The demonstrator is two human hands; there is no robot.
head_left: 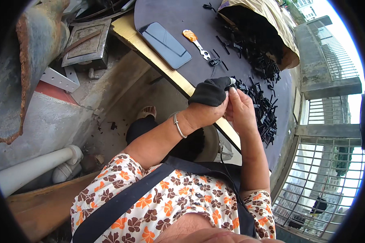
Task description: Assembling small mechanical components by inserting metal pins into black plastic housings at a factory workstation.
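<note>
Over the table's near edge my two hands meet, fingertips pressed together. A black glove or sleeve covers part of my left hand, and something whitish shows at its fingertips. My right hand is bare, its thumb and fingers pinched against the left. What they hold between them is too small and hidden to make out. Just beyond them lies a pile of small black plastic parts. More such parts spill from an open sack. A small flat metal tool with an orange-wrapped end lies farther off.
A dark smartphone lies near the edge of the dark round tabletop. Beneath the edge, by my lap, stands a pale bucket beside dark contents. White pipe and rusty metal are at the left; metal railings at the right.
</note>
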